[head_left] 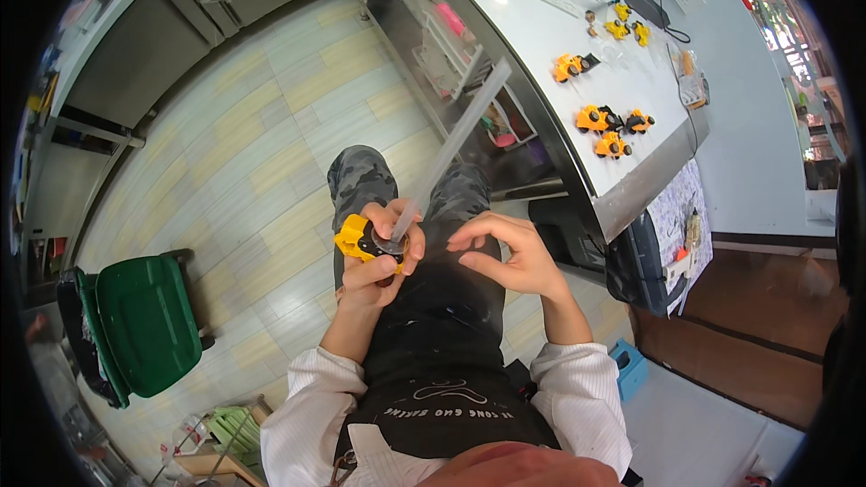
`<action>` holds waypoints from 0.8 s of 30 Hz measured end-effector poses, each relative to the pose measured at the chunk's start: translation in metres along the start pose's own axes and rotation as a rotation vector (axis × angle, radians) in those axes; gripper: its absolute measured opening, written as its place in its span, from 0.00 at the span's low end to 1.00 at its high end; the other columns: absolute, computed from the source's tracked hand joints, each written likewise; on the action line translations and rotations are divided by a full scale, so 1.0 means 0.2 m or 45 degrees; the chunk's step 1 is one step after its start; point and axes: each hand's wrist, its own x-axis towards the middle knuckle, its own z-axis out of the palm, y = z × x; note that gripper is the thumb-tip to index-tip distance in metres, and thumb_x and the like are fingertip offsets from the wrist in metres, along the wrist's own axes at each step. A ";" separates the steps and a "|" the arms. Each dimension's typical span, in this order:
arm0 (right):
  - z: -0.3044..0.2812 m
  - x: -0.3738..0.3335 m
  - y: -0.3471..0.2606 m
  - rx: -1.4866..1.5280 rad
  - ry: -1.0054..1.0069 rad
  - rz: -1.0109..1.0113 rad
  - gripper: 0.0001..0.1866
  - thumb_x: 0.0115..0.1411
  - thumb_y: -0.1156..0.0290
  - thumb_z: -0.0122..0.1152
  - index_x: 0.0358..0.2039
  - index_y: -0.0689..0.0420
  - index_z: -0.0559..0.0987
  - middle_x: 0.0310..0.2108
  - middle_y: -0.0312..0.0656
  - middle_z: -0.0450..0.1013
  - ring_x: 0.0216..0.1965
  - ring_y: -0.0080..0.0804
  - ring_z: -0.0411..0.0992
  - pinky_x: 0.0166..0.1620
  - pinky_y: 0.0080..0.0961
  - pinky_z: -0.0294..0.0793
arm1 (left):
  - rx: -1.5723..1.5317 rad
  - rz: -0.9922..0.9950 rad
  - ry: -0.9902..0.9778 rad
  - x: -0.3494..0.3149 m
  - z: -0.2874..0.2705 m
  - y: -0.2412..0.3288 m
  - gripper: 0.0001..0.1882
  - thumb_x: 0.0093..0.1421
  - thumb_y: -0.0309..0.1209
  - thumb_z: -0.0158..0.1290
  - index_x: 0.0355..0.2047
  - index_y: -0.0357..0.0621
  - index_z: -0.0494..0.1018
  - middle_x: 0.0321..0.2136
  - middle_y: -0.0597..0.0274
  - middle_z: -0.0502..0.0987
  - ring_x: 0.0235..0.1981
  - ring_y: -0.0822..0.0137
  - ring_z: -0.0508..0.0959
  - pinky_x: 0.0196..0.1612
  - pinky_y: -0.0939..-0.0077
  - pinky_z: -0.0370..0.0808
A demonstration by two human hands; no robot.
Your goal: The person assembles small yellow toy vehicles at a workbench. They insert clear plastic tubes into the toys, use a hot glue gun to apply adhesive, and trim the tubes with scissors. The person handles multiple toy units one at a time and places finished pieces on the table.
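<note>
My left hand (383, 239), in front of my lap, has its fingers wrapped round a small yellow and black toy vehicle (350, 236). A long, straight, translucent whitish strip (451, 144) rises from the toy toward the upper right. Its lower end lies at the toy between my fingers; whether it is fixed to the toy or only pinched, I cannot tell. My right hand (510, 252) hovers a little to the right, apart from the toy and strip. Its thumb and fingers are spread, with nothing between them.
Several yellow and black toy vehicles (593, 117) stand on the white worktop (532, 36) at the right. A power adapter (642, 5) and cables lie behind them. Shelves with bins (501, 126) sit under the worktop. A green bin (149, 325) is at the left.
</note>
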 end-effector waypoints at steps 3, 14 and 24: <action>-0.01 -0.02 0.01 -0.009 0.029 0.020 0.12 0.56 0.79 0.67 0.42 0.58 0.81 0.36 0.39 0.81 0.36 0.27 0.76 0.40 0.23 0.72 | -0.014 0.014 0.007 0.00 -0.01 -0.01 0.19 0.50 0.21 0.61 0.41 0.47 0.67 0.49 0.44 0.67 0.35 0.60 0.77 0.32 0.78 0.74; -0.01 -0.08 0.08 -0.048 0.126 0.104 0.11 0.55 0.80 0.66 0.40 0.62 0.81 0.36 0.41 0.81 0.34 0.27 0.76 0.40 0.21 0.72 | 0.180 0.184 -0.101 -0.01 -0.03 0.05 0.30 0.49 0.15 0.60 0.51 0.46 0.63 0.42 0.50 0.71 0.31 0.61 0.78 0.24 0.77 0.71; 0.06 -0.09 0.05 -0.164 0.036 0.110 0.11 0.56 0.79 0.65 0.41 0.61 0.81 0.36 0.41 0.81 0.34 0.28 0.77 0.39 0.22 0.71 | 0.856 0.342 -0.279 -0.07 0.00 0.13 0.25 0.53 0.17 0.63 0.51 0.40 0.68 0.44 0.54 0.71 0.38 0.67 0.77 0.42 0.73 0.75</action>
